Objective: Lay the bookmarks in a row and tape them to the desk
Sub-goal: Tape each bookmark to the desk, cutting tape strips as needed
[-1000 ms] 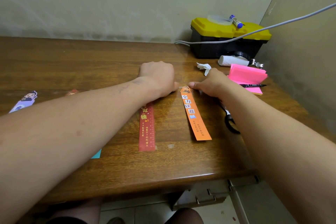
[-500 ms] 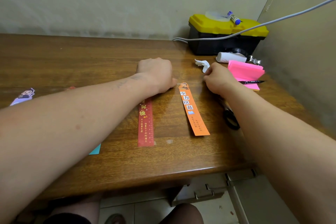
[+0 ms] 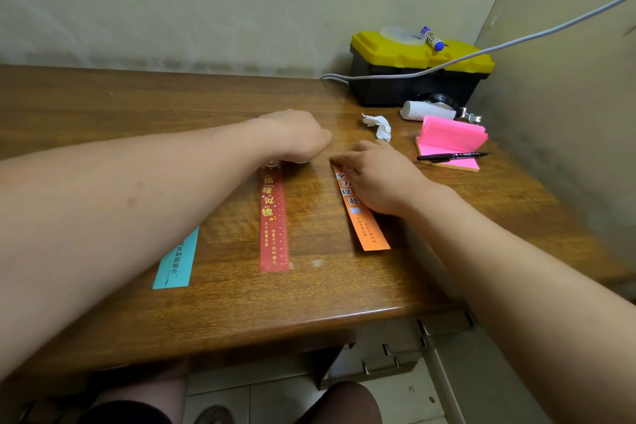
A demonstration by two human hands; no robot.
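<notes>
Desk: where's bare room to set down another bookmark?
Widest free patch: back-left desk, between the wall and the left forearm. Narrower strips: between red bookmark and orange bookmark, and along the front edge below them. Crowded: back-right corner, with toolbox, tissue, pink notes and pen.

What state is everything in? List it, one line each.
left hand: fingers curled, on the red bookmark's top end
right hand: lying on the orange bookmark's upper half
red bookmark: flat on the desk
orange bookmark: flat, slightly slanted
blue bookmark: flat, only its near end showing
toolbox: lid shut
black pen: lying on the pink notes
</notes>
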